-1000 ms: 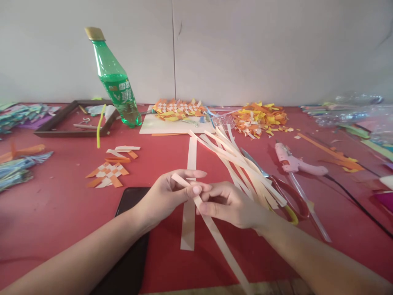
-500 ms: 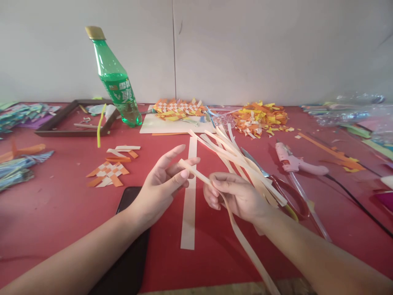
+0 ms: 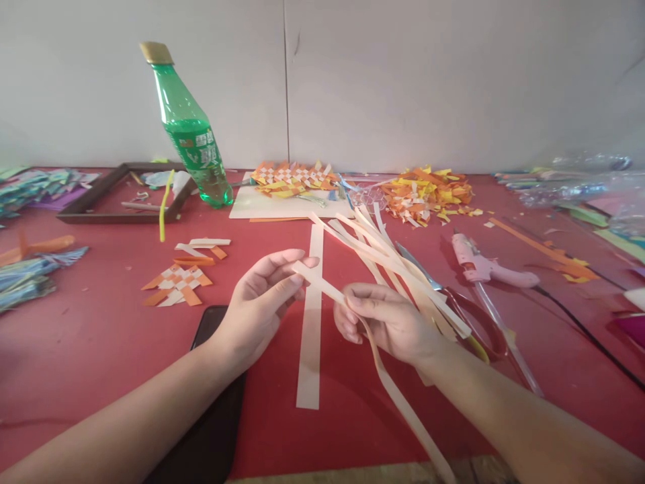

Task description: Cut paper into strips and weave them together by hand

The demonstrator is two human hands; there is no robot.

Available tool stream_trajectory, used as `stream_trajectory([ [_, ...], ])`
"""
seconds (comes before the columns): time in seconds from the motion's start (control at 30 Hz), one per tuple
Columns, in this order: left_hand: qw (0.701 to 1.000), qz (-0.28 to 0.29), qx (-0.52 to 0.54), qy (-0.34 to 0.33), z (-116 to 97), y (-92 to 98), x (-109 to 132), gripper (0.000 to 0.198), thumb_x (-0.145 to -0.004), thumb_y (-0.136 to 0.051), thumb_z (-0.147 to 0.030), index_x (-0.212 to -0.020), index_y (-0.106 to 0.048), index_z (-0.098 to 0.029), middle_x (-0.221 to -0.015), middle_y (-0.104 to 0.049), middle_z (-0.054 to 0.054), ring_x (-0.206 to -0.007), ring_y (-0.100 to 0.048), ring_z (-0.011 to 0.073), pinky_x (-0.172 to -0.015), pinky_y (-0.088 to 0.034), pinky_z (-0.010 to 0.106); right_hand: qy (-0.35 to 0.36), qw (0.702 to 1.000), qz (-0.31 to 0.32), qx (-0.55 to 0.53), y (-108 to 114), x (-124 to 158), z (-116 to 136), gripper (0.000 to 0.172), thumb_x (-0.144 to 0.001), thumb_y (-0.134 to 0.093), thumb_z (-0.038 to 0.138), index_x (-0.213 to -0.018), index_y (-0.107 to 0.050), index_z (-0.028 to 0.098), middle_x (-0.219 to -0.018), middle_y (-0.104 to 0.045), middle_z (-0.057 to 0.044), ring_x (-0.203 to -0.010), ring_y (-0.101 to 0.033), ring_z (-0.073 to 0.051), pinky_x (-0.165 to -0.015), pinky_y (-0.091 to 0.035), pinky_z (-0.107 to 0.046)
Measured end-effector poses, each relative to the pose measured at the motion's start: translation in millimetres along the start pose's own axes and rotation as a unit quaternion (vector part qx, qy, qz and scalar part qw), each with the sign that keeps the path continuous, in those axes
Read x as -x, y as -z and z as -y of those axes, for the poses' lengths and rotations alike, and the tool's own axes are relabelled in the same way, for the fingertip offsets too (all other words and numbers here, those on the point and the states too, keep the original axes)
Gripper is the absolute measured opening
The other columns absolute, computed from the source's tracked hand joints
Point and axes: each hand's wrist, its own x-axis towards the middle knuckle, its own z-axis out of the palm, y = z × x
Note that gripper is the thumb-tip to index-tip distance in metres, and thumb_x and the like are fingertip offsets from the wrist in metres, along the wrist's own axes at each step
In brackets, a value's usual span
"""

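Head view: right hand [image 3: 385,319] pinches 1 pale strip [image 3: 402,401]; left hand [image 3: 262,299] at its tip, grip unclear.

Long pale strip [image 3: 388,383], slantwise, bent

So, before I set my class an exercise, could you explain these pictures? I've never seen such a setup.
No machine: these are a person's two bare hands, seen by a camera worn on the head, looking forward and down. The right hand pinches a pale strip; the left hand is at its tip, though whether it grips is unclear. Another strip lies flat on the red table. Around them are a woven orange-and-white piece, a bundle of loose strips, scissors, a pink glue gun and a green bottle.
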Motion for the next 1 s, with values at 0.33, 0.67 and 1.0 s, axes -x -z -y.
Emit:
stream_trajectory([
  [0.33, 0.993, 0.069, -0.078, 0.061, 2.3, 2.7, 3.0, 0.009, -0.084, -0.071, -0.02, -0.094, -0.07, -0.021, -0.09, -0.074, 0.001, -0.078, -0.067, 0.0132, -0.08, -0.052, 0.028, -0.035, 0.999, 0.007, 0.023, -3.6, 0.0, 0.7, 0.038, -0.086, -0.062, 0.05, -0.082, -0.071, 0.013, -0.075, -0.065, -0.006, -0.067, -0.059, -0.012, -0.06, -0.043, -0.025],
  [0.67, 0.966, 0.225, -0.103, 0.069, 2.6, 3.2, 1.4, 0.007, -0.091, -0.062, -0.018, -0.086, -0.066, -0.02, -0.089, -0.064, 0.0, -0.078, -0.065, 0.0117, -0.081, -0.05, 0.027, -0.079, 0.996, 0.02, 0.043, 1.2, -1.7, -3.1, 0.032, -0.079, -0.073, 0.044, -0.088, -0.069, 0.014, -0.073, -0.063, -0.003, -0.061, -0.056, -0.011, -0.056, -0.039, -0.025],
  [1.0, 0.965, 0.213, -0.11, 0.106, 2.3, 9.2, 1.9, 0.009, -0.087, -0.066, -0.019, -0.078, -0.067, -0.019, -0.109, -0.058, 0.0, -0.102, -0.055, 0.0138, -0.094, -0.04, 0.025, -0.046, 0.996, 0.031, 0.073, 0.9, -0.9, -2.0, 0.026, -0.081, -0.074, 0.038, -0.08, -0.06, 0.016, -0.062, -0.05, 0.005, -0.054, -0.044, -0.007, -0.052, -0.033, -0.022],
])
